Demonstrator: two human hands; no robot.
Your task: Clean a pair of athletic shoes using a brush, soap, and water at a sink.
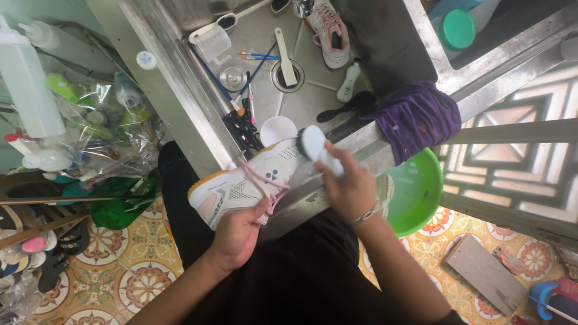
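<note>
My left hand (238, 232) grips a white sneaker (244, 183) with pink laces and a yellow-edged sole, holding it on its side over the front rim of a steel sink (180, 108). In my right hand (349, 186) is a white scrubbing brush (314, 144), its dark bristles pressed against the sneaker's heel end. Both hands meet just in front of the sink edge, above my dark lap.
The sink basin holds a second sneaker (330, 33), a white bottle (348, 83), small brushes (250, 102), a white cup (278, 129) and a scoop (212, 39). A purple cloth (418, 117) drapes the rim above a green basin (418, 192). Bottles and bags crowd the left.
</note>
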